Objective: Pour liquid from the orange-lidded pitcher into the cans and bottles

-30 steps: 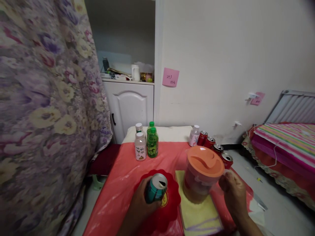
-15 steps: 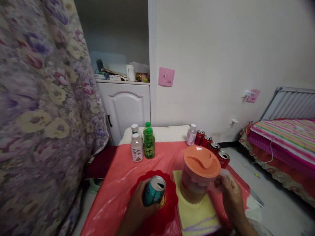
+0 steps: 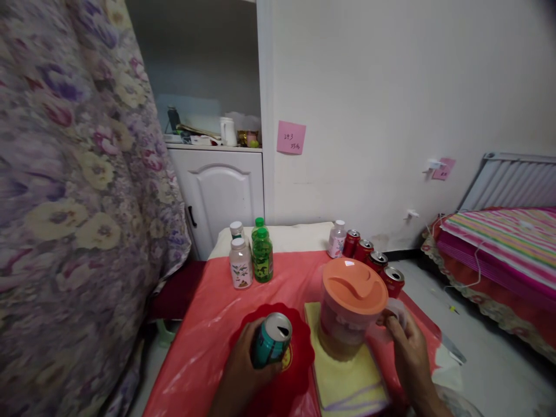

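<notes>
My left hand (image 3: 245, 365) is wrapped round a teal drink can (image 3: 273, 341) with its top opened, held over a red scalloped plate (image 3: 299, 347). At the right, my right hand (image 3: 403, 341) has its fingers closed on the handle of a clear plastic pitcher (image 3: 343, 324). An orange lid (image 3: 354, 286) covers the pitcher, and brownish liquid shows in its lower part. Under the pitcher lies a folded yellow cloth (image 3: 334, 382). Whether the pitcher rests on the cloth or is slightly raised, I cannot tell.
Two green bottles (image 3: 263, 258) and two white-capped bottles (image 3: 240, 266) stand at the left back of the red-covered table (image 3: 195, 359). A row of several red cans (image 3: 364, 250) and another white-capped bottle (image 3: 336, 238) line the right back. A flowered curtain (image 3: 87, 202) hangs at the left.
The fingers of my right hand have shifted slightly at the pitcher handle, which shows more clearly. My left hand keeps the can over the plate. The view has moved a little.
</notes>
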A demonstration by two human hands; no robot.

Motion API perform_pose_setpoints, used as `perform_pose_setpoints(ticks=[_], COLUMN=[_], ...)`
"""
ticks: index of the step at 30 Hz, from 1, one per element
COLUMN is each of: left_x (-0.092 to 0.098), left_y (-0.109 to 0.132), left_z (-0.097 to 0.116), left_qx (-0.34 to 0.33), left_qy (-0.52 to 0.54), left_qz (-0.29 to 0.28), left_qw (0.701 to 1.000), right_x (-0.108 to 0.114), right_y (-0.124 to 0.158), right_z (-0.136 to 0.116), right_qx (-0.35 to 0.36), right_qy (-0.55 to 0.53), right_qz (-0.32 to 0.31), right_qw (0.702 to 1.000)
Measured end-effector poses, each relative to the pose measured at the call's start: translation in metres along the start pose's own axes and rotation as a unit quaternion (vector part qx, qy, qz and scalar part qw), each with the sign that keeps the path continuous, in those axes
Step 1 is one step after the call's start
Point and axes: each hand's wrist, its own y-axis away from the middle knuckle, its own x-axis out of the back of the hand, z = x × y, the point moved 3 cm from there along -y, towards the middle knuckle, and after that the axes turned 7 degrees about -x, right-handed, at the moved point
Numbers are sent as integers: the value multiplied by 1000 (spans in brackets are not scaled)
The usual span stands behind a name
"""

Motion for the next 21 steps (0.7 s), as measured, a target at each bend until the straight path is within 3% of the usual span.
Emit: perform_pose_setpoints(ticks=[21], left_x=[4], left_y=[0], left_z=[-14], left_qx=[-75], left_qy=[12], left_qz=[29], left_qw=[997], right_x=[15], right_y=[11], right_z=[0], right_qx=[-2], right_qy=[82], right_qz=[-19], right_qw=[996])
